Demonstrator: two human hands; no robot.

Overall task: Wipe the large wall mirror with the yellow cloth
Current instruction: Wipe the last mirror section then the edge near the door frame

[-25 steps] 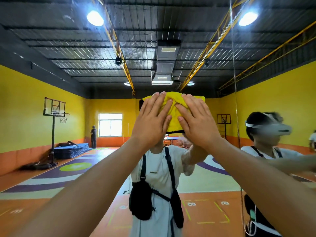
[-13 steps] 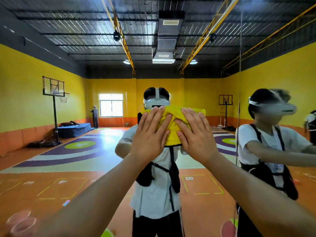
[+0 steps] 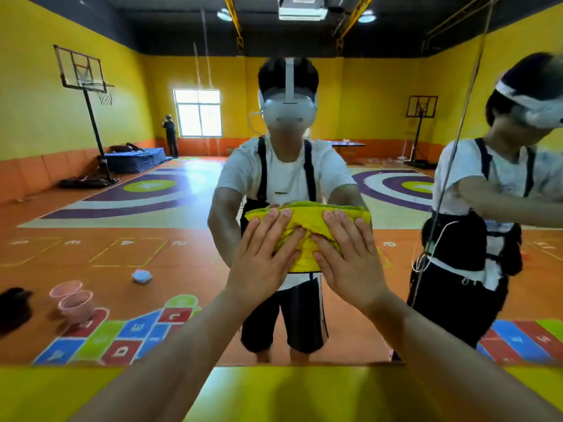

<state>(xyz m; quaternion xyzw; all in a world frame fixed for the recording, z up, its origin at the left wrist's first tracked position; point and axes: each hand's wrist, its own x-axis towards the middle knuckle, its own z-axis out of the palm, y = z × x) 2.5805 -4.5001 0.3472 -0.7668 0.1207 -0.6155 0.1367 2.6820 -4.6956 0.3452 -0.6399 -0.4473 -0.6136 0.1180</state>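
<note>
The large wall mirror (image 3: 152, 208) fills nearly the whole view and reflects a sports hall and me. A folded yellow cloth (image 3: 307, 220) lies flat against the glass at about waist height of my reflection. My left hand (image 3: 265, 257) presses on the cloth's left part with straight, spread fingers. My right hand (image 3: 350, 257) presses on its right part the same way. Both forearms reach forward from the bottom of the view. The cloth's lower middle shows between the two hands.
A yellow wall strip (image 3: 289, 391) runs under the mirror's bottom edge. A vertical seam (image 3: 447, 178) splits the glass at the right, where a second reflection of a person appears. Reflected on the floor: pink tubs (image 3: 73, 300), a blue cloth (image 3: 142, 275), a basketball stand (image 3: 91, 117).
Both hands have slid the cloth straight down the glass, from above head height of my reflection to its waist. The view has tilted down, showing the mirror's bottom edge.
</note>
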